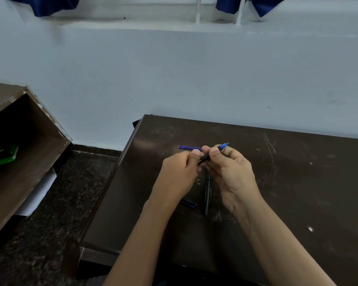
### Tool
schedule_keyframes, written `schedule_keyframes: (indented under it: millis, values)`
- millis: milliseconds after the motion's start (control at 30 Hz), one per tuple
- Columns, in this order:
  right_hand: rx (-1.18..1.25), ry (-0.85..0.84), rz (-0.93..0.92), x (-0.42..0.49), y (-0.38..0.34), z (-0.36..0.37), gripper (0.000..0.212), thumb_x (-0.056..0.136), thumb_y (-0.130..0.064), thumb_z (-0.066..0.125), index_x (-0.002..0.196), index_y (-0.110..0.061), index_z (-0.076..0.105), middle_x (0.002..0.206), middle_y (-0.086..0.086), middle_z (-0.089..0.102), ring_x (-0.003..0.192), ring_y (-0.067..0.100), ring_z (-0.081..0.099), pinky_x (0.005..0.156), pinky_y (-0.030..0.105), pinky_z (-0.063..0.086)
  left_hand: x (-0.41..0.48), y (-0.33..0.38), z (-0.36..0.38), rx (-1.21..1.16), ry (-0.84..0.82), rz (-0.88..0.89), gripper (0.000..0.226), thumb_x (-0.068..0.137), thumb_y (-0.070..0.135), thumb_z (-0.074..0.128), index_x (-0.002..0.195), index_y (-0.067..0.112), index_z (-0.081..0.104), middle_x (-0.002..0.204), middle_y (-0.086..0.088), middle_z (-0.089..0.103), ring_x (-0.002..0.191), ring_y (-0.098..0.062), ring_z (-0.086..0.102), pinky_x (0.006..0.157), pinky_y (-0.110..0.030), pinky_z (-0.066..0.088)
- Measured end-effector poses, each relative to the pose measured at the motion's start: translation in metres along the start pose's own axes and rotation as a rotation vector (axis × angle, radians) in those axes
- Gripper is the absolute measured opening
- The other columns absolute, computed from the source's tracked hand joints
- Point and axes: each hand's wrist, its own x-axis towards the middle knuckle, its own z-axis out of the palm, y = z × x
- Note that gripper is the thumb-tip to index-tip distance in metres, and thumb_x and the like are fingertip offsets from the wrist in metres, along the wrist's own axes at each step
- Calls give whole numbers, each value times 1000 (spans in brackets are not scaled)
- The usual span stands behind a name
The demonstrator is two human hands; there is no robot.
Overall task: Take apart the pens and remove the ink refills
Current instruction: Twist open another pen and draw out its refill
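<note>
At far left, an open brown wooden shelf unit (27,129) holds a green packet (6,155), with a white sheet (39,190) showing beneath it above a dark speckled floor (56,234). To its right stands a scratched dark brown desk (298,182) set against a pale wall (174,75).

Over the desk, a person's left hand (179,172) curls its fingers round the lower black end of a pen (223,146), which slants up to the right and ends in a blue grip section and tip. Just behind the fingertips, a slim purple-blue pen part (188,148) lies flat on the desk, its point facing left. A short dark blue piece (189,203) rests beside the left wrist, and a black pen (207,193) lies nearly upright in the frame between the two forearms.

The right hand (229,168) pinches the upper part of the held pen between thumb and fingertips, just below the blue section. Both hands meet at the barrel, raised above the desk. Dark blue curtains (277,5) hang along the top edge at right.
</note>
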Motion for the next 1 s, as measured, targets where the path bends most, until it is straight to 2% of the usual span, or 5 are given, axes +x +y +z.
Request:
schedule_keyframes:
  millis: [267, 467, 633, 800, 1000]
  values:
    - [19, 14, 37, 1, 4, 1, 8, 91, -7, 59, 91, -9, 67, 94, 7, 75, 103, 29, 68, 88, 37, 56, -2, -3, -3, 17, 67, 69, 17, 85, 33, 65, 91, 18, 65, 80, 5, 67, 71, -4, 61, 60, -12, 44]
    - [-24, 18, 42, 0, 5, 0, 9, 90, -10, 61, 93, -7, 69, 99, 12, 74, 96, 27, 69, 87, 41, 56, -1, 2, -3, 37, -72, -35, 44, 100, 38, 38, 93, 11, 71, 82, -2, 73, 76, -13, 69, 75, -24, 51]
    - [-1, 13, 43, 1, 7, 1, 16, 91, -7, 59, 102, 1, 67, 98, 12, 73, 86, 21, 67, 77, 30, 57, -3, -3, -5, 20, 31, 35, 17, 86, 33, 64, 91, 17, 66, 81, 1, 69, 75, -9, 64, 65, -20, 50]
    - [-52, 16, 20, 2, 9, 1, 12, 89, -9, 62, 96, -2, 69, 95, 16, 73, 82, 23, 67, 86, 46, 56, -2, -2, -3, 15, -115, -52, 43, 100, 38, 38, 93, 11, 70, 85, -2, 74, 77, -12, 69, 70, -19, 48]
    - [-34, -10, -8, 3, 9, -1, 22, 85, -11, 67, 101, 5, 67, 85, 12, 72, 69, 13, 66, 65, 23, 57, -3, -2, -7, 65, -28, 34, 12, 85, 31, 66, 88, 20, 63, 83, 1, 69, 71, -6, 60, 60, -13, 42]
